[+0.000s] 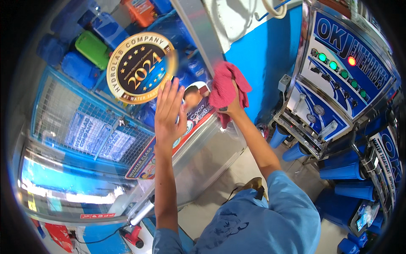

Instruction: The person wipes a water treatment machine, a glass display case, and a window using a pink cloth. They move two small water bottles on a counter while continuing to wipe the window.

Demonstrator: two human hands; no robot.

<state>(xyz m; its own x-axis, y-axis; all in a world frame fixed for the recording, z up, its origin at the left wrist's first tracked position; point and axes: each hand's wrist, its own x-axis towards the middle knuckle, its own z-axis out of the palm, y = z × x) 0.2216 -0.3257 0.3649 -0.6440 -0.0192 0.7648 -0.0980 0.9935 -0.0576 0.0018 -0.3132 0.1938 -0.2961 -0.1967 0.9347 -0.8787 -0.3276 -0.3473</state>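
Observation:
My left hand (pixel 168 112) has its fingers stretched out, palm toward a clear glass pane with stickers, beside a round black-and-gold sticker (pixel 139 67). Whether the palm presses on the glass I cannot tell. Wrapped in my right hand (pixel 235 104) is a crumpled dark pink cloth (pixel 223 82), held at the pane's metal frame (pixel 198 36). Between the two hands, a red strip sticker (pixel 177 146) runs along the lower part of the pane. The right fingers are partly hidden by the cloth.
Blue jugs (pixel 80 70) and a green container (pixel 91 49) show behind the glass. A blue control panel (pixel 338 99) with lit lamps stands at the right, above blue filter housings (pixel 342 169). A wire-mesh panel (pixel 55 101) is at the left, a red hand tool (pixel 133 237) lower left.

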